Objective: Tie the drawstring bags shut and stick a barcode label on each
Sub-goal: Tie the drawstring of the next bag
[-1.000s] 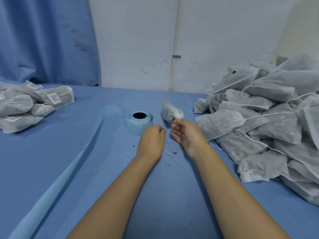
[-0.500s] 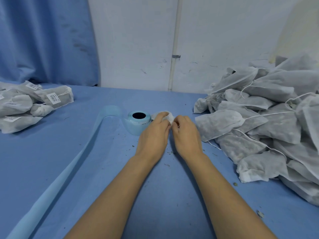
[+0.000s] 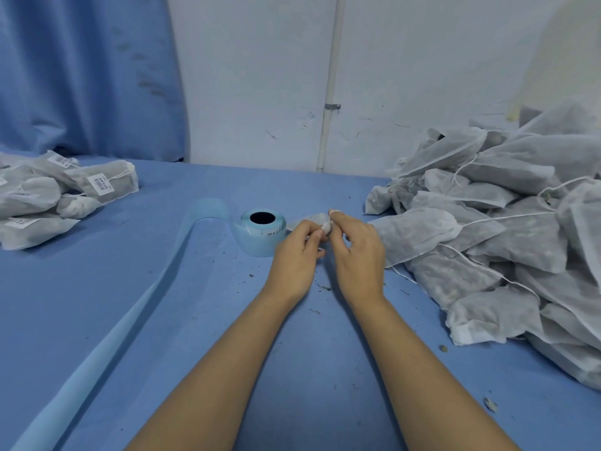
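A small white drawstring bag (image 3: 309, 220) lies on the blue table just right of the label roll, mostly hidden behind my fingers. My left hand (image 3: 297, 255) pinches its gathered neck. My right hand (image 3: 356, 252) holds the white drawstring, which is wound round the tip of its forefinger. The pale blue roll of barcode labels (image 3: 261, 234) stands just left of my left hand, its backing strip (image 3: 130, 307) trailing toward the near left.
A big heap of unlabelled white drawstring bags (image 3: 507, 242) fills the right side of the blue table (image 3: 227, 353). A smaller pile of labelled bags (image 3: 65, 193) lies at the far left. Brown crumbs are scattered around my hands. A white wall stands behind.
The bag was held up between my fingertips a second ago; it has come down onto the table by the roll, and my hands have closed together over its neck and string.
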`<state>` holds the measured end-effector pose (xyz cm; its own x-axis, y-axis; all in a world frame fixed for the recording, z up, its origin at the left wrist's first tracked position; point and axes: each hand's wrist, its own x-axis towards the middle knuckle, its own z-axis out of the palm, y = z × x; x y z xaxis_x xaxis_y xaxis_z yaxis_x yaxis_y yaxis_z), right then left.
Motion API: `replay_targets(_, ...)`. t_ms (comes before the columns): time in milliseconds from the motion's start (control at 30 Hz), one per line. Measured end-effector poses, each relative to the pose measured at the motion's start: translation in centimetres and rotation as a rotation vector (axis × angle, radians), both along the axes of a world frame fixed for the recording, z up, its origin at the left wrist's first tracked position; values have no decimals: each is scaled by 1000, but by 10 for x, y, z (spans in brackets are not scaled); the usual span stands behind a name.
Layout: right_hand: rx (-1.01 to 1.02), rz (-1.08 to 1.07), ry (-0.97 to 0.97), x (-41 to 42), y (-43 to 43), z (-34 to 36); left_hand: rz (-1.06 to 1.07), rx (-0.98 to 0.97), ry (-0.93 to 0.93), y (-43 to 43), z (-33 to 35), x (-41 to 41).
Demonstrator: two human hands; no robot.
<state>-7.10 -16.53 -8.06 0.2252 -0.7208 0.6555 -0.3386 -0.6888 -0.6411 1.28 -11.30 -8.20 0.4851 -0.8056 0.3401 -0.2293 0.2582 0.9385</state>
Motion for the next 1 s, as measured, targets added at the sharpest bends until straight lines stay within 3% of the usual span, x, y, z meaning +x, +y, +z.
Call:
replay_targets(300,301,50,-267,1,-4,2,-45,50,6,1,-5,0)
replay_targets(500,467,188,-361,3,-5,2,41,16,156,4,-1,4)
replay_targets(800,422,369,-176,6,3,2,236,48,142,11,1,17)
replay_targets(1000,334,376,8,6,5,4,269,53,-17,11,-2,21)
